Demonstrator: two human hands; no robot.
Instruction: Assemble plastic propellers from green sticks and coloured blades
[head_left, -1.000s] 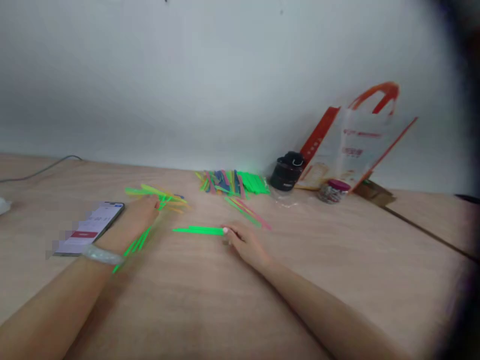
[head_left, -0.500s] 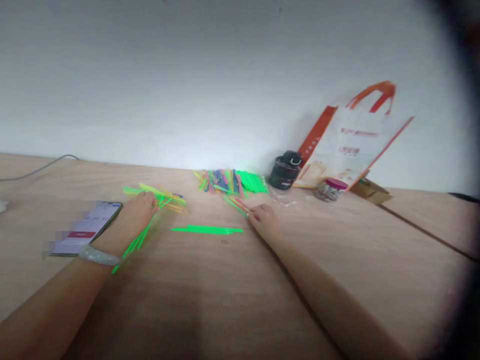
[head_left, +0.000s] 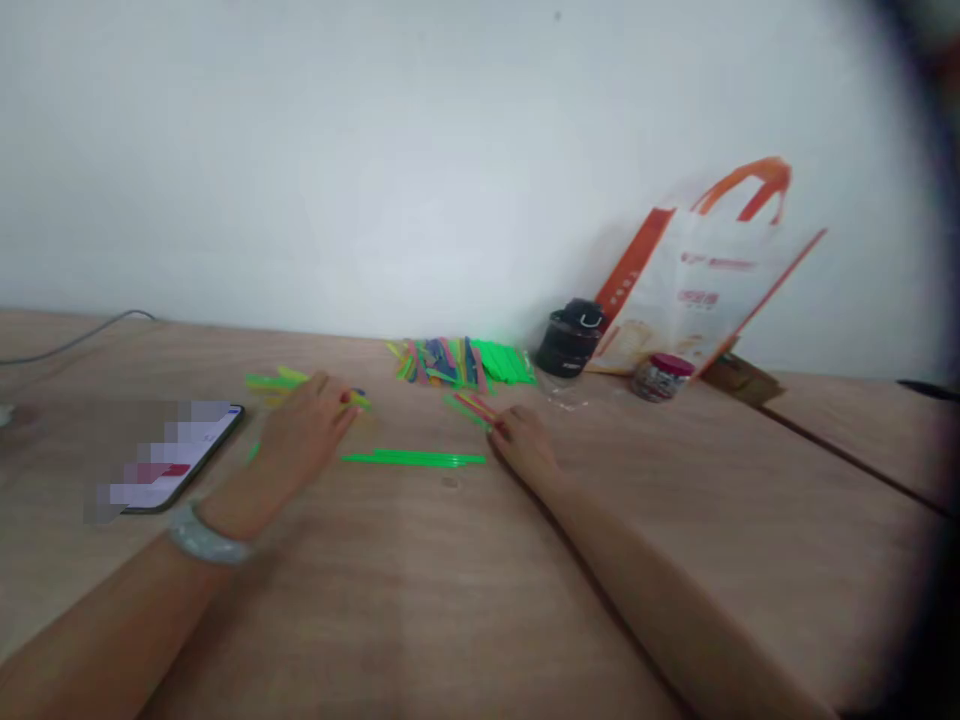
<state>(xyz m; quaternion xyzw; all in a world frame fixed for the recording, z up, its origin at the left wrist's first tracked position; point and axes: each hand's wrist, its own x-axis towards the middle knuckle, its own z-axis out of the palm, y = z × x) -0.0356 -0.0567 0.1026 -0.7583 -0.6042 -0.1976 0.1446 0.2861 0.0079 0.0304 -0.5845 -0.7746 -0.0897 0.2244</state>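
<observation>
My left hand (head_left: 304, 430), with a pale band on its wrist, reaches over a loose pile of yellow and green straws (head_left: 277, 381). Its fingers are bent together and blurred; whatever lies between them is hidden. A bit of green straw (head_left: 254, 451) shows beside that hand. On the right, my right hand (head_left: 525, 440) rests on the table with its fingertips closed on red and green straws (head_left: 472, 405), whose far ends stick out to the left. Between the hands, several green straws (head_left: 412, 459) lie side by side in a row.
Behind lies a bundle of multicoloured strips (head_left: 442, 362) beside bright green ones (head_left: 506, 362). A black bottle (head_left: 568, 340), a jar with a magenta lid (head_left: 663, 377) and a white-orange bag (head_left: 697, 290) stand back right. Left are a phone (head_left: 176, 465) and a cable (head_left: 82, 343).
My left hand has moved right and farther over the pile. The long green straws that stretched below it no longer show there. My right hand has barely moved.
</observation>
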